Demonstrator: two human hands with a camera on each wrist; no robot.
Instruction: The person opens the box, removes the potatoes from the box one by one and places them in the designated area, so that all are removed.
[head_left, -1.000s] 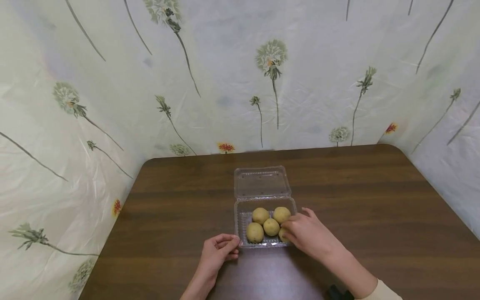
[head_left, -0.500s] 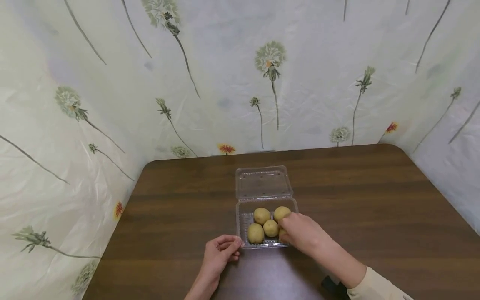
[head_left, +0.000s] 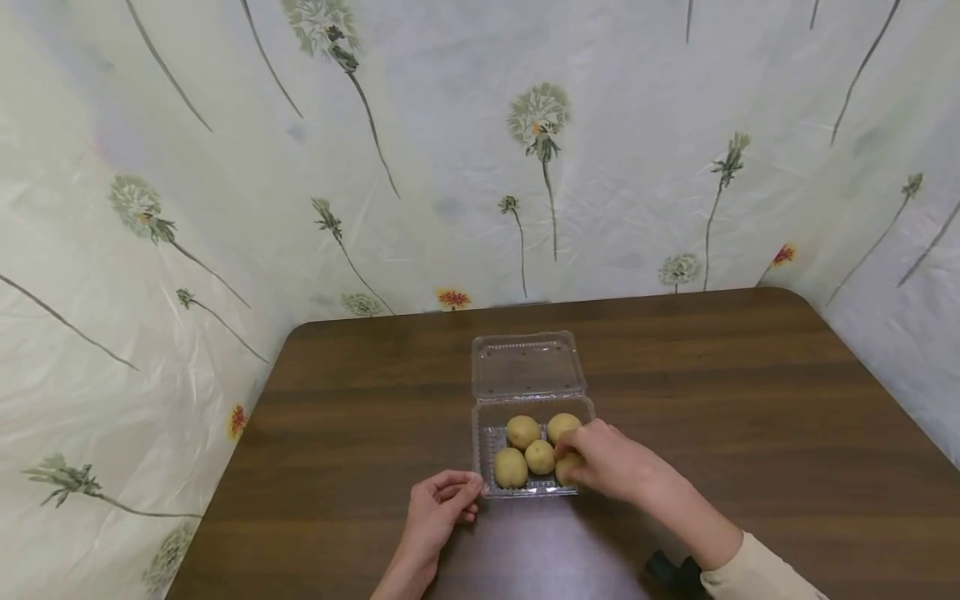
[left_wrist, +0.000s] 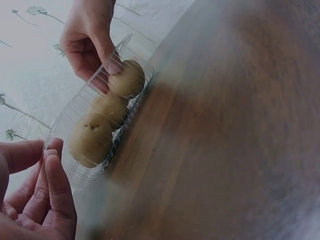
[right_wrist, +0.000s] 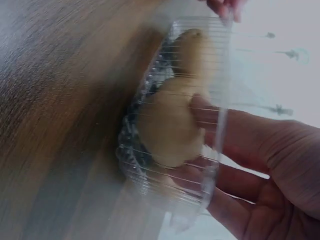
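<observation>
A clear plastic clamshell container lies with its lid folded back on the table, several round yellow-brown potatoes inside. My left hand pinches the near left corner of its rim between thumb and fingers, as the left wrist view also shows. Reaching over the right side, my right hand grips the near right potato, which its fingers partly cover. Through the ribbed wall, the right wrist view shows the thumb and fingers on either side of that potato.
The brown wooden table surrounds the container. The open lid lies flat behind it. A small black object is by the right forearm at the near edge. Flower-patterned sheeting hangs behind and beside the table.
My right hand closed in over the near right potato, then eased back slightly, uncovering more of it. The left hand stays on the container's corner.
</observation>
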